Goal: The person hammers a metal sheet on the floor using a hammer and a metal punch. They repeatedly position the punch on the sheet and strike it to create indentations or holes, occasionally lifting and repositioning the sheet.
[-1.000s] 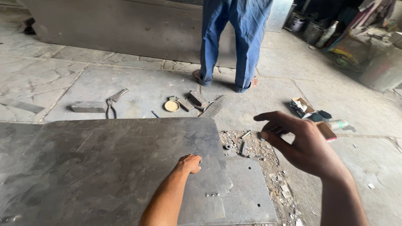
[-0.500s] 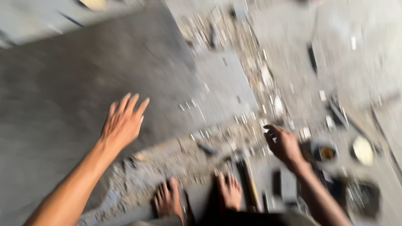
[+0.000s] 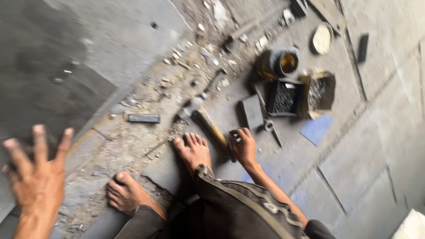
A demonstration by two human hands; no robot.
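Squatting barefoot on the dusty concrete floor (image 3: 363, 146), my right hand (image 3: 242, 148) curls around the lower end of the wooden-handled hammer (image 3: 208, 124) lying beside my foot (image 3: 192, 150); a firm grip nearer the handle's end seems best. My left hand (image 3: 37, 177) hovers spread, empty, above the grey stone slab (image 3: 66, 53). Motion blur smears the open boxes of small dark fasteners (image 3: 285, 97).

A rough metal workshop, floor-level work here: bare concrete slabs strewn with rubble and scrap, a big grey metal sheet (image 3: 66, 57) laid flat, a hammer (image 3: 206, 124), an open tin (image 3: 283, 63), and small boxes of nails (image 3: 285, 97) scattered about.
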